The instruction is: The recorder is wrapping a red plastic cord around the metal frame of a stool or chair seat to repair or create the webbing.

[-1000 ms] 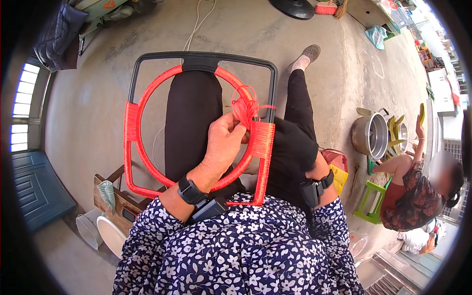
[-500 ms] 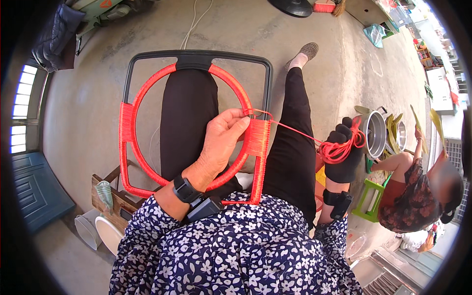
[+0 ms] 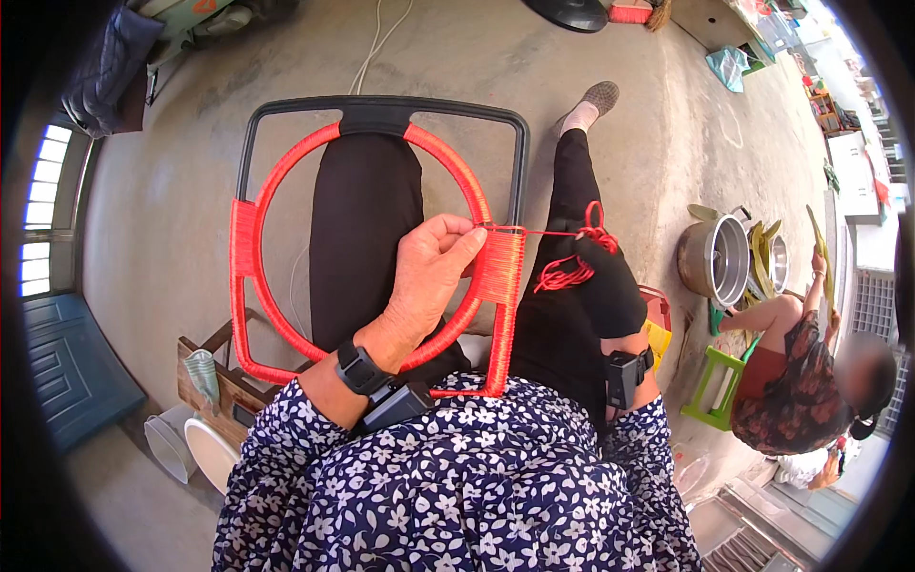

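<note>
A black frame with a round ring inside it rests over my left thigh. Red cord wraps most of the ring and the frame's near sides. My left hand is bare and pinches the wrapped right side of the ring, thumb on top, where the cord crosses to the frame's side bar. From there a strand runs taut to my right hand, which wears a black glove and is closed on the cord. A loose bundle of red cord hangs beside the glove, over my right leg.
Right of me, a person sits holding a long leaf, near a metal pot and a green stool. At my left stand a wooden bench and a white bucket. A white cable lies on the floor ahead.
My right hand has come left toward the frame, bringing the cord bundle with it. The strand is now shorter and nearly level. My left hand keeps its place.
</note>
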A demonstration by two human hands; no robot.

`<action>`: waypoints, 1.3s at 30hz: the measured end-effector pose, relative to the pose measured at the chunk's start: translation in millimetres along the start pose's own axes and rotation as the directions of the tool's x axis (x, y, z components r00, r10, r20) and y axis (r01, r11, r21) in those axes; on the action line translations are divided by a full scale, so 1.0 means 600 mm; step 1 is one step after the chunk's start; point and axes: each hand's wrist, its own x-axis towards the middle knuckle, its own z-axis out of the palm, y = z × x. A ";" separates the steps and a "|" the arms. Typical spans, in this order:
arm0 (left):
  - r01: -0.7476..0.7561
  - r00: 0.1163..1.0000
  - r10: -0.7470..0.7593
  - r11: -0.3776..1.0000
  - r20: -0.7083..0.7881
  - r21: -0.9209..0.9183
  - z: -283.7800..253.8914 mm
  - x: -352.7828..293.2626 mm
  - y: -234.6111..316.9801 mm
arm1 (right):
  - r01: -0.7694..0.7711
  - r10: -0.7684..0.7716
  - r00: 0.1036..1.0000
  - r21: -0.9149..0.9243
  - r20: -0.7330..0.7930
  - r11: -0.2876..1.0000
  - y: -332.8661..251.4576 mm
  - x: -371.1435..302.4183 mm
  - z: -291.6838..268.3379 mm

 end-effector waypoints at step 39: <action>0.102 0.995 -0.102 0.992 -0.004 -0.075 0.006 0.002 -0.004 | 0.146 -0.104 0.988 -0.520 0.110 0.841 0.001 -0.032 -0.161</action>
